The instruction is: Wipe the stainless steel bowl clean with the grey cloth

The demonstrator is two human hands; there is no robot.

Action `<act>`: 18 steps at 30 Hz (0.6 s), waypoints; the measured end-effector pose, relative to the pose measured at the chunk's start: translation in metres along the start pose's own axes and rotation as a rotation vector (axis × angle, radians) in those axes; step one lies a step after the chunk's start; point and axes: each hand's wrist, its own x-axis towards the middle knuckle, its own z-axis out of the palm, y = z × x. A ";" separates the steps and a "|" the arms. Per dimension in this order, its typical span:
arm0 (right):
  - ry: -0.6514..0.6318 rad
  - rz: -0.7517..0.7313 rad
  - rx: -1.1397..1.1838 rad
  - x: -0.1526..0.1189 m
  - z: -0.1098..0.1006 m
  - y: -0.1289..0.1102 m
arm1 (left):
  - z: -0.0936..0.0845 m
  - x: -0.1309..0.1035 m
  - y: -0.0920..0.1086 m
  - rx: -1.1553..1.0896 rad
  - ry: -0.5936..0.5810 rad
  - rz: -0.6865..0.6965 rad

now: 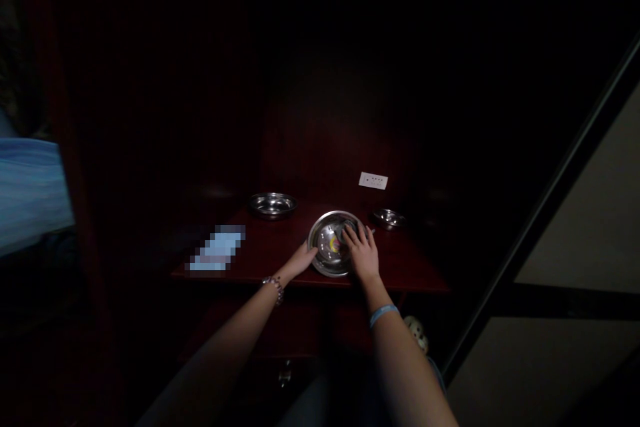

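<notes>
Two hands are at a steel bowl [324, 261] above the front part of the dark red table [280, 247].
The left hand [301, 259] pinches the bowl's rim between thumb and fingers. The right hand [365, 256] reaches inside, its fingers slightly spread over a greyish thing; whether they grip it, I cannot tell. Behind stand a shallow dish [273, 205] on the left and a smaller dish [389, 219] on the right.
</notes>
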 end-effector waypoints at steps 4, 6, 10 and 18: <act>-0.023 0.053 0.005 0.000 -0.003 -0.007 | 0.000 0.002 -0.004 0.000 0.010 0.035; -0.038 0.070 -0.007 0.000 -0.005 -0.012 | 0.001 0.003 -0.005 -0.009 0.007 0.038; -0.079 0.099 -0.029 0.001 -0.009 -0.022 | 0.001 0.004 -0.006 -0.002 0.000 0.016; -0.183 0.224 0.088 -0.002 -0.013 -0.042 | -0.002 0.009 -0.015 0.015 0.079 0.030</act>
